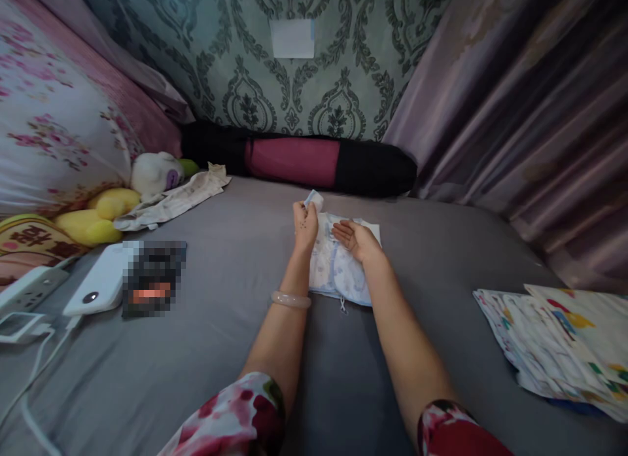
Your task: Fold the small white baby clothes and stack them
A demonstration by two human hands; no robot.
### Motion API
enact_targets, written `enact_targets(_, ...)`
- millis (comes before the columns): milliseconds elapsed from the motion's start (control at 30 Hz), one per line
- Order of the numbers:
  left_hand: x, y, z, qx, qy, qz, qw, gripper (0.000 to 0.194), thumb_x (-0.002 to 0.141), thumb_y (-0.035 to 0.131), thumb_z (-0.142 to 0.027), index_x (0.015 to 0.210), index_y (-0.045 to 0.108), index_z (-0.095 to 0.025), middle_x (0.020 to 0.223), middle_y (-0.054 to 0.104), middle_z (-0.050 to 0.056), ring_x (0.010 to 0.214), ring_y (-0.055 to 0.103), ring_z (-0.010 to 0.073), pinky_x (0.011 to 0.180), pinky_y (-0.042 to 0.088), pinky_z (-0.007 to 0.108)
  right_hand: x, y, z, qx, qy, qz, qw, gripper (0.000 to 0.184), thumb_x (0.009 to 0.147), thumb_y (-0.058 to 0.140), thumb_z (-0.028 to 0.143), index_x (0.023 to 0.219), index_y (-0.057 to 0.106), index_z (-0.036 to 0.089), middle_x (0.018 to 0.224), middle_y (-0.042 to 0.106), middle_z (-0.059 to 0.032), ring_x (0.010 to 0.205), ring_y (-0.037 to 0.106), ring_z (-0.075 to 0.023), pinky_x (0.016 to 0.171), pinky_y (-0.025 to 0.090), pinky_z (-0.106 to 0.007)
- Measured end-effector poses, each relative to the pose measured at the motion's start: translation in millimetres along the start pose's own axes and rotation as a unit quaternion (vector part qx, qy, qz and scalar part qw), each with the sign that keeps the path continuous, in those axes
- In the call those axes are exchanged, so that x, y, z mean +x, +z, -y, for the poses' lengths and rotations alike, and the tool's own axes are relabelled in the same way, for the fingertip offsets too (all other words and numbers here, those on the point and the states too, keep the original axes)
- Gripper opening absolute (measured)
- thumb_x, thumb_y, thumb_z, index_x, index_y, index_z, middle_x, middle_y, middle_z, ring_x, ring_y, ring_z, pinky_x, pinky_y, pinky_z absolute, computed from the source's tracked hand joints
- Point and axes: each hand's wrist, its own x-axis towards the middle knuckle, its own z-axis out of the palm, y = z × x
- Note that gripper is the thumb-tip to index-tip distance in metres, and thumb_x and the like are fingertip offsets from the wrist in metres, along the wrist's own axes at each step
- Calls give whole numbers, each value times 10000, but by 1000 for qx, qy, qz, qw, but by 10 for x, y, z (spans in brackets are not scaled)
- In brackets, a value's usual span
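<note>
A small white and pale-blue baby garment [338, 273] lies on the grey sheet [235, 246] in front of me. My left hand [305, 222], with a pale bangle on its wrist, pinches a lifted corner of the garment at its far left edge. My right hand [354, 239] rests flat on top of the garment, fingers stretched out and pointing left.
A stack of folded colourful printed cloths [564, 341] lies at the right. A white power bank [101, 282], power strip [29, 289] and cables sit at the left, with plush toys [98, 217] and a crumpled cloth [174, 197] behind. A black-and-pink bolster [294, 161] lines the wall.
</note>
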Motion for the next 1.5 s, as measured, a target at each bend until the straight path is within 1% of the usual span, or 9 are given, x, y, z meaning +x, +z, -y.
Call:
enact_targets(167,-160,164,-41,72,26,61,995,83,959,426,-239,1021,456,-193,852,581,27,847,596,170,806,451,303,-43,-6,-32,30,-3,32,999,477,1012,120,322,1294,448,120,1202,636,-219,1012,681,-238,861,569,-417)
enact_targets(400,-326,292,8,142,71,166,973,107,959,395,-225,1050,446,-198,873,620,59,864,624,203,809,464,333,-71,11,24,264,41,18,963,340,1026,303,362,1350,382,297,902,700,-26,686,673,-152,594,559,-260)
enact_targets(533,-358,350,87,177,121,225,951,121,938,392,-189,1017,483,-193,899,637,71,898,627,205,835,475,333,-64,13,13,200,1,16,980,394,1015,326,376,1404,380,351,1164,662,-23,888,676,-144,683,562,-252)
enact_targets(667,-371,354,117,200,175,276,924,153,883,437,-145,985,548,-169,970,662,95,959,617,211,886,480,341,-6,-12,-33,116,-42,-40,992,438,1000,359,357,1439,359,365,1492,427,-11,1165,573,-115,829,530,-219)
enact_targets(800,-347,315,68,192,188,317,910,238,878,429,-136,1039,603,-149,1017,689,100,958,632,205,896,488,328,27,-52,-59,100,-35,-40,994,399,992,395,363,1383,460,321,1372,547,-38,1019,634,-126,781,541,-232)
enact_targets(1033,-116,16,57,267,138,222,928,422,887,346,-68,1230,570,-169,1196,663,116,1133,596,223,989,447,361,-9,-28,-17,106,4,-66,992,222,970,469,276,974,656,158,864,690,-46,713,645,-125,719,559,-262)
enact_targets(1267,-51,-229,227,399,88,195,892,557,829,397,-44,1336,527,-236,1289,609,113,1283,488,281,1031,395,435,37,-116,-111,-98,-72,-132,984,231,890,525,259,983,713,161,912,710,-45,787,661,-162,769,544,-308)
enact_targets(1400,-71,-183,317,414,88,205,883,553,847,396,-61,1346,521,-265,1341,587,86,1333,441,253,1069,353,434,36,-196,-167,-250,-139,-163,944,273,879,491,207,1007,729,169,1029,719,-61,988,647,-183,898,483,-289)
enact_targets(1500,-72,-166,347,422,81,203,880,559,848,387,-64,1353,514,-267,1377,567,81,1366,400,252,1094,316,449,-29,-213,-151,-352,-129,-183,909,285,887,484,202,1045,720,201,1078,713,-65,1039,632,-198,906,461,-285)
